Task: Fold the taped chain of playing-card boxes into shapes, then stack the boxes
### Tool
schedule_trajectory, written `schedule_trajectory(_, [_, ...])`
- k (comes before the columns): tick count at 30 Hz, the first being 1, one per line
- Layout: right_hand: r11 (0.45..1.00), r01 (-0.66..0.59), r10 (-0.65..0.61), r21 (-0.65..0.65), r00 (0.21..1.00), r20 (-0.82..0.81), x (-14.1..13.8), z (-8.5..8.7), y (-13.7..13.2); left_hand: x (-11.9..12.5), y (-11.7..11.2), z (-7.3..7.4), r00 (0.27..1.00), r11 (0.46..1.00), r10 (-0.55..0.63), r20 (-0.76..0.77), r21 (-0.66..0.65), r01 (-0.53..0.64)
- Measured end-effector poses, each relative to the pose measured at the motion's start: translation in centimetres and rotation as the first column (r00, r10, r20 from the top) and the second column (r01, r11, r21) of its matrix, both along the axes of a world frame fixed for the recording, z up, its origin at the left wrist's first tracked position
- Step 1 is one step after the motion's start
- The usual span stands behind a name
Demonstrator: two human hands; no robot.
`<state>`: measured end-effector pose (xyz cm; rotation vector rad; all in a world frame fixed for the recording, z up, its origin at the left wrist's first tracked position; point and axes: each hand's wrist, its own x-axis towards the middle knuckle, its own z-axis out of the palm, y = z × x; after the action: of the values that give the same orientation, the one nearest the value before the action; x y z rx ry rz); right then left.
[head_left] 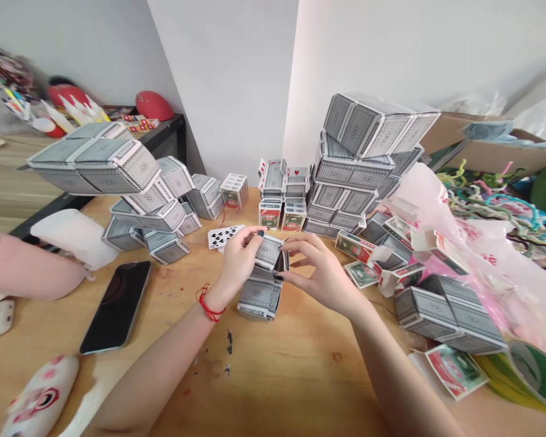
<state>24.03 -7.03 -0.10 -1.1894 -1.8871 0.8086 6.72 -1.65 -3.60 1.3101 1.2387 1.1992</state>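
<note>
A small box built of grey-patterned playing cards (269,252) is between my hands at the middle of the table. My left hand (240,255) grips its left side, the thumb lying along the top. On the right side, the fingertips and thumb of my right hand (316,267) pinch the box's dark, open-looking edge. Directly below and nearer to me is another playing-card box (258,297), resting on the wood. Loose playing cards, a spade card (222,237) uppermost, lie just beyond my left hand.
Stacked card boxes rise at the left (113,164) and right (350,176). Card packs (282,212) stand by the wall. A phone (117,306) lies left. At the right are opened packs (400,276), a card block (450,318) and a tape roll (523,376).
</note>
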Motion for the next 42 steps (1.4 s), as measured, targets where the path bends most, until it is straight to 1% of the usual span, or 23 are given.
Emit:
schedule_trajectory(2, [1.000, -0.012, 0.012, 0.018, 1.000, -0.014, 0.1, -0.2, 0.2, 0.0, 0.1, -0.1, 1.000, 1.000, 0.012, -0.008, 0.008, -0.012])
schedule_trajectory(5, [1.000, -0.019, 0.020, 0.007, 0.999, -0.046, 0.3, -0.5, 0.5, 0.1, -0.1, 0.3, 1.000, 1.000, 0.016, 0.000, -0.014, -0.016])
schedule_trajectory(8, [0.999, -0.013, 0.010, -0.034, 0.997, -0.081, 0.4, -0.9, 0.7, 0.0, -0.4, 1.1, 0.997, 0.991, -0.064, 0.048, -0.115, 0.069])
schedule_trajectory(11, [0.997, -0.009, 0.001, -0.076, 0.995, -0.101, 0.4, -1.3, 0.8, -0.1, -0.7, 1.9, 0.981, 0.964, -0.164, 0.101, -0.197, 0.181])
schedule_trajectory(14, [0.994, 0.005, -0.017, -0.105, 0.994, -0.109, 0.3, -1.6, 0.8, -0.3, -0.7, 2.1, 0.975, 0.955, -0.203, 0.087, -0.203, 0.217])
schedule_trajectory(18, [0.993, -0.012, -0.002, -0.121, 0.993, -0.117, 0.2, -1.7, 0.8, -0.7, -0.6, 2.0, 0.972, 0.955, -0.226, 0.058, -0.185, 0.233])
schedule_trajectory(21, [0.993, -0.036, 0.022, -0.115, 0.992, -0.127, 0.3, -1.7, 0.8, -0.8, -0.5, 1.9, 0.965, 0.944, -0.241, 0.104, -0.207, 0.258])
schedule_trajectory(25, [0.993, -0.074, 0.062, -0.088, 0.989, -0.135, 0.4, -1.6, 0.7, -0.7, -0.5, 2.1, 0.946, 0.917, -0.230, 0.229, -0.273, 0.290])
schedule_trajectory(28, [0.993, -0.092, 0.082, -0.074, 0.987, -0.136, 0.4, -1.5, 0.7, -0.7, -0.5, 2.3, 0.933, 0.902, -0.207, 0.294, -0.313, 0.298])
schedule_trajectory(37, [0.993, -0.115, 0.112, -0.019, 0.986, -0.128, 0.3, -1.3, 0.7, -0.9, -0.4, 2.5, 0.931, 0.896, -0.171, 0.322, -0.343, 0.282])
schedule_trajectory(39, [0.993, -0.114, 0.115, 0.016, 0.986, -0.122, 0.2, -1.3, 0.7, -0.9, -0.4, 2.6, 0.926, 0.892, -0.158, 0.343, -0.352, 0.282])
schedule_trajectory(42, [0.989, -0.105, 0.113, 0.108, 0.992, -0.065, 0.2, -1.2, 0.6, -0.9, -0.3, 2.6, 0.914, 0.883, -0.138, 0.381, -0.371, 0.288])
